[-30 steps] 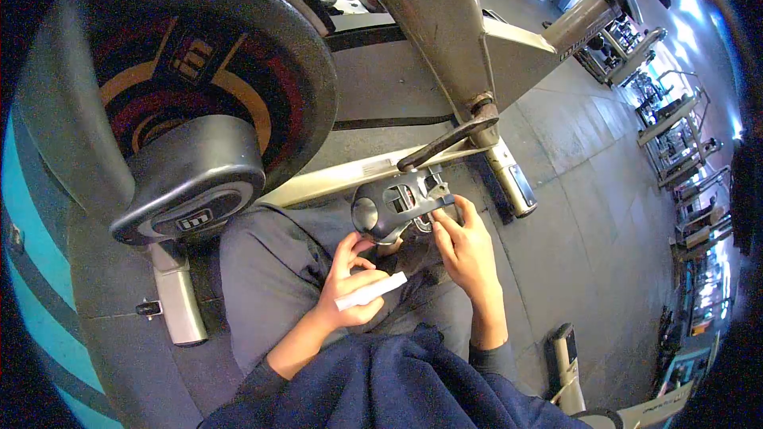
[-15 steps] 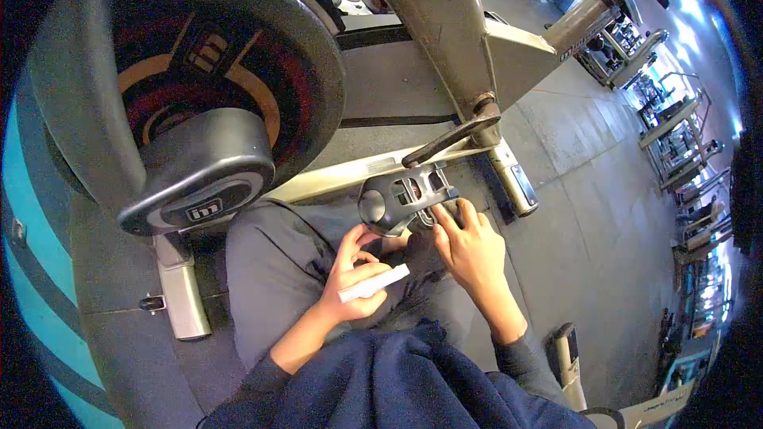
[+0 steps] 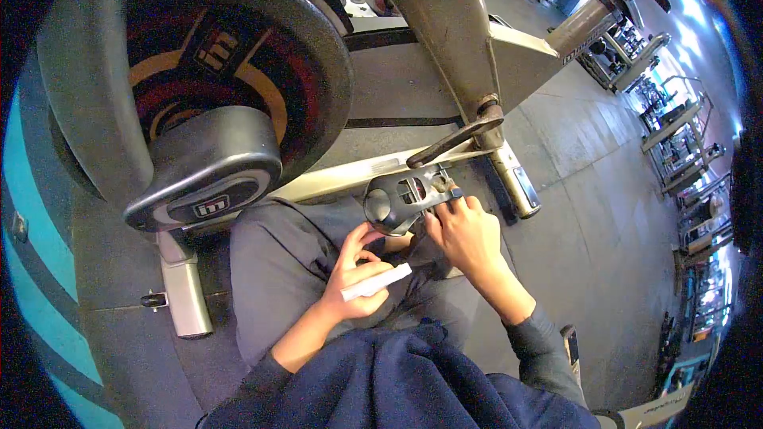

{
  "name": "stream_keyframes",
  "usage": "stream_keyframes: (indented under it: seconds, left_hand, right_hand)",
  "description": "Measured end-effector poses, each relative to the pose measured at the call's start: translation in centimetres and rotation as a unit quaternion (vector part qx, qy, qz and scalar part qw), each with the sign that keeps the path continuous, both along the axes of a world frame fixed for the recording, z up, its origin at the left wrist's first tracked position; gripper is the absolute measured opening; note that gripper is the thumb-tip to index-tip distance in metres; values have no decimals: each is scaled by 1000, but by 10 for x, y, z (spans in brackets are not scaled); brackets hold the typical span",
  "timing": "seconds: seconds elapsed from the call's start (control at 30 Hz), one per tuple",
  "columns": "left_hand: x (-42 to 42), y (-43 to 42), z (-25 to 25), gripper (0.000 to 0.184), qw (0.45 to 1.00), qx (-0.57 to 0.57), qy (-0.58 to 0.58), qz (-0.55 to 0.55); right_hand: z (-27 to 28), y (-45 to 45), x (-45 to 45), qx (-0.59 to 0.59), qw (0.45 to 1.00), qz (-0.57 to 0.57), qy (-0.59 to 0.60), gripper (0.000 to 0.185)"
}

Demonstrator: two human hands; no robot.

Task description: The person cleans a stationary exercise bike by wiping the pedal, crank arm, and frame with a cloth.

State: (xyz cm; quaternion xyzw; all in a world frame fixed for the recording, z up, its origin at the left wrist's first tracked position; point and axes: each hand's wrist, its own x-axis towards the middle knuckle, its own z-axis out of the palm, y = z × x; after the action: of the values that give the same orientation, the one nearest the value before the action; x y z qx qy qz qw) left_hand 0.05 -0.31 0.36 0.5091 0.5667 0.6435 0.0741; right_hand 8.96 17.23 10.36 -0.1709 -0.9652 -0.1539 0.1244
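On a spin bike (image 3: 449, 24), the crank arm (image 3: 457, 141) seemingly bears an attached toe-cage pedal (image 3: 389, 192), its handling apparently unfinished, the right hand (image 3: 469, 234) bent at its edge, grip unclear, the half-curled left hand (image 3: 350, 276) holding a white strip (image 3: 377, 282).

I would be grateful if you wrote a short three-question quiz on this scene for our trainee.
1. Which hand holds the white strip?
2. Where is the right hand?
A) On the bike's flywheel
B) At the dark pedal
C) Flat on the floor
3. True or false: blue stripes show at the left side of the picture.

Key:
1. The left hand.
2. B
3. True
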Motion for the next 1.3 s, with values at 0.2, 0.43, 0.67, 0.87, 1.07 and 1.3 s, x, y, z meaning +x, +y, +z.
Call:
stream_keyframes:
  seconds: [0.2,0.43,0.67,0.87,1.07,1.3]
  left_hand:
    - [0,0,0,33,1000,4,8,-9]
    - [-2,-2,2,33,999,1,-17,-41]
    - [0,-1,2,32,999,-5,-25,-48]
    - [-2,-2,0,32,999,-1,-20,-49]
    - [-1,-2,5,31,999,-5,-18,-48]
    - [-1,-2,6,30,999,-11,-10,-41]
  right_hand:
    - [12,-6,13,70,997,23,-31,34]
    - [16,-1,3,6,997,-11,-82,38]
    - [17,6,1,-10,998,18,-63,42]
    - [26,-3,15,5,996,24,-85,48]
    - [22,-10,15,-30,997,-4,-66,48]
    - [20,7,-6,-92,994,-7,-65,41]
